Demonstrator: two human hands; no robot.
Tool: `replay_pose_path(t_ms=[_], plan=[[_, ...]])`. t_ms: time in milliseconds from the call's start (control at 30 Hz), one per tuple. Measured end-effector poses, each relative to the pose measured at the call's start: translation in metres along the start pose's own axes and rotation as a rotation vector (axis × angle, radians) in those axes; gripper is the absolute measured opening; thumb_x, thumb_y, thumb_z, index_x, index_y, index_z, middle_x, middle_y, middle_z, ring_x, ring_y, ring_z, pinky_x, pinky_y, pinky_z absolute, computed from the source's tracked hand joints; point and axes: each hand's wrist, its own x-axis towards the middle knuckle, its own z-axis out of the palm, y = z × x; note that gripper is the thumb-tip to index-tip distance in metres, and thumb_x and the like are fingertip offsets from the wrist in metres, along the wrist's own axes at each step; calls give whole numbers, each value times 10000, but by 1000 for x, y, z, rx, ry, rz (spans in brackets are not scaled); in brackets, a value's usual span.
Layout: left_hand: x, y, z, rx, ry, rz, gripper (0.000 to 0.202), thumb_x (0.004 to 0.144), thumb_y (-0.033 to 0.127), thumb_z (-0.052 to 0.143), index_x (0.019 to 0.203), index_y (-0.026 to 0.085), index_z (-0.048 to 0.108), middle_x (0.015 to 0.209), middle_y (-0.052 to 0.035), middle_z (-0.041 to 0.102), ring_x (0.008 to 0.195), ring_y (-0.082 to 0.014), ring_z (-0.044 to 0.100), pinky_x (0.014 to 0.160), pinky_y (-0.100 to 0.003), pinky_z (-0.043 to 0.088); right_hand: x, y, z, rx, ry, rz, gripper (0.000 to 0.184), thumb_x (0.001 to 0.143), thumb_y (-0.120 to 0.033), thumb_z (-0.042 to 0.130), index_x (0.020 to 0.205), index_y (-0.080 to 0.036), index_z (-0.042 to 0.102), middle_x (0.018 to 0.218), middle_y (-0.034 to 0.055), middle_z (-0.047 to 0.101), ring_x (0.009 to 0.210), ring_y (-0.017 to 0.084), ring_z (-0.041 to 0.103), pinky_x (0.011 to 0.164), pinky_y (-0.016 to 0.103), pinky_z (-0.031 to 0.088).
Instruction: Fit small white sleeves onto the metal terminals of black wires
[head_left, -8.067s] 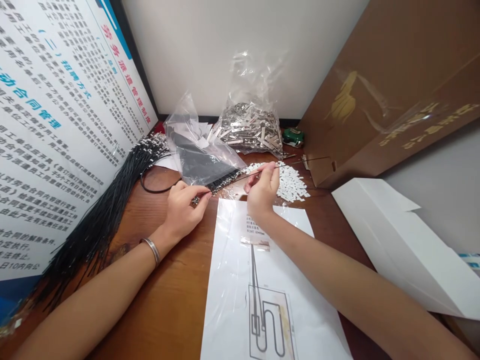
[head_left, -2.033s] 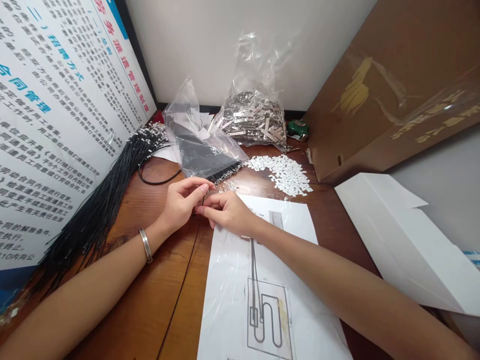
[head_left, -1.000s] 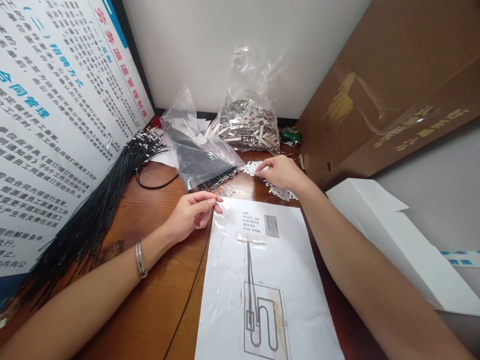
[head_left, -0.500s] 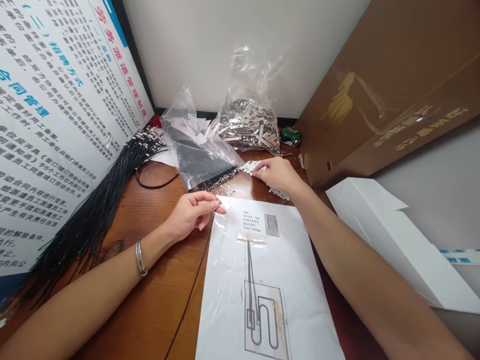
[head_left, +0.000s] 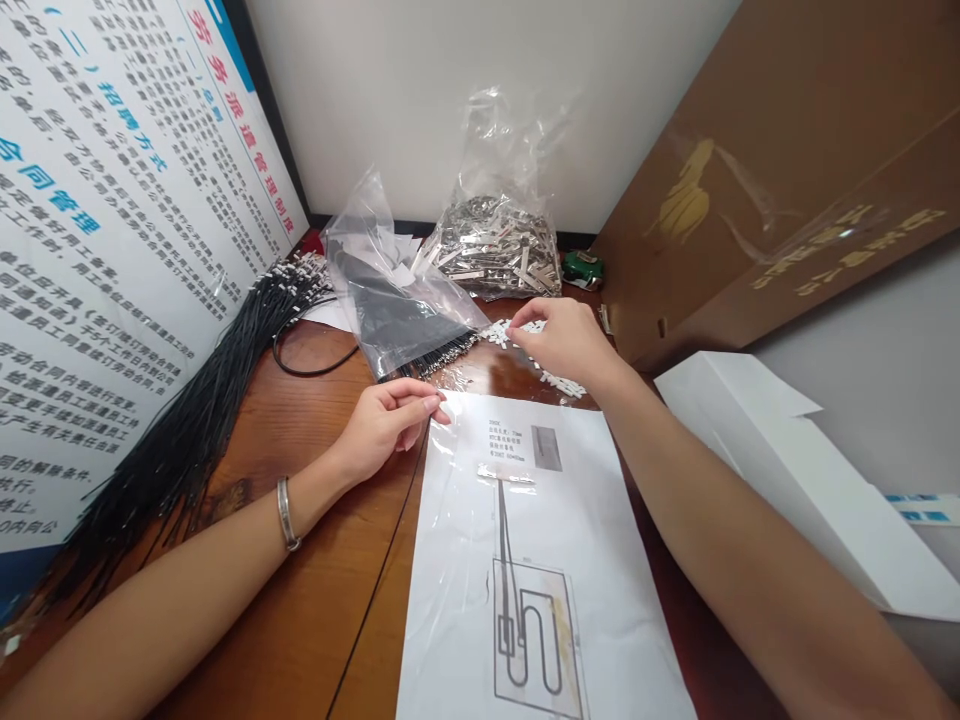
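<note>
My left hand (head_left: 394,425) hovers at the upper left corner of a printed drawing sheet (head_left: 600,520), thumb and fingertips pressed together. Whatever they pinch is too small to make out. Over a scatter of small white pieces (head_left: 495,332) is my right hand (head_left: 559,338), its thumb and index finger closed together at the pile's left part; any piece between them is hidden. Just left of that pile, a clear plastic bag (head_left: 397,300) holds black wires with metal ends (head_left: 446,355). More white pieces (head_left: 561,384) lie below my right wrist.
A bundle of black wires (head_left: 217,385) with white ends leans along the left sign board (head_left: 142,250). Behind stand a clear bag of metal strips (head_left: 499,245) and a green object (head_left: 583,268). A brown box (head_left: 750,190) and a white carton (head_left: 787,480) flank the right.
My right hand has lifted slightly, its fingertips still at the white pieces, more of which now show. My left hand stays almost in place. The view has shifted slightly.
</note>
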Motion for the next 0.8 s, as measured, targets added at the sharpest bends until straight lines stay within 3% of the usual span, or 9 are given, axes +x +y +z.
replay_pose_path(t_ms=[67, 233, 333, 467, 567, 667, 800], plan=[[0, 1, -1, 29, 29, 28, 232, 746, 353, 718, 801, 133, 670, 676, -31, 709, 373, -28, 379, 368, -194, 261, -12, -14, -1, 236, -6, -36, 93, 720, -265, 691, 735, -173, 684, 783, 52, 699, 733, 189, 613, 711, 321, 457], [2, 0, -3, 70, 98, 77, 222, 754, 350, 711, 807, 139, 665, 653, -24, 702, 386, -34, 393, 378, -190, 262, -51, -37, 25, 814, -284, -20, 206, 686, -341, 756, 756, -168, 672, 737, 38, 687, 626, 127, 588, 554, 256, 447], [1, 0, -3, 62, 115, 67, 233, 736, 352, 727, 813, 145, 650, 656, -20, 703, 392, -40, 416, 378, -185, 280, -67, -40, 47, 979, -271, -9, 192, 706, -366, 751, 770, -196, 687, 710, 15, 659, 606, 112, 569, 482, 235, 417], [1, 3, -1, 69, 150, 32, 282, 689, 367, 761, 800, 151, 616, 668, -20, 709, 394, -50, 445, 373, -187, 308, -74, -38, 65, 1120, -258, -31, 198, 702, -388, 759, 770, -216, 691, 695, 5, 647, 584, 116, 575, 436, 235, 408], [1, 5, 1, 99, 173, 9, 316, 669, 392, 769, 780, 147, 603, 617, -8, 687, 379, -55, 453, 366, -190, 320, -73, -37, 69, 1184, -229, -20, 264, 683, -397, 783, 837, -209, 680, 761, 13, 673, 605, 123, 613, 504, 262, 483], [1, 6, 3, 127, 177, -2, 335, 672, 422, 760, 777, 148, 598, 468, 34, 592, 364, -73, 471, 364, -185, 330, -72, -36, 69, 1162, -177, -42, 343, 649, -397, 812, 879, -197, 656, 804, 28, 687, 639, 136, 632, 573, 294, 522], [1, 5, 2, 125, 159, -6, 346, 681, 434, 755, 799, 150, 597, 435, 38, 577, 372, -94, 511, 380, -187, 372, -73, -35, 68, 1083, -111, -81, 325, 685, -356, 795, 917, -193, 636, 805, 34, 683, 594, 116, 570, 487, 259, 452]])
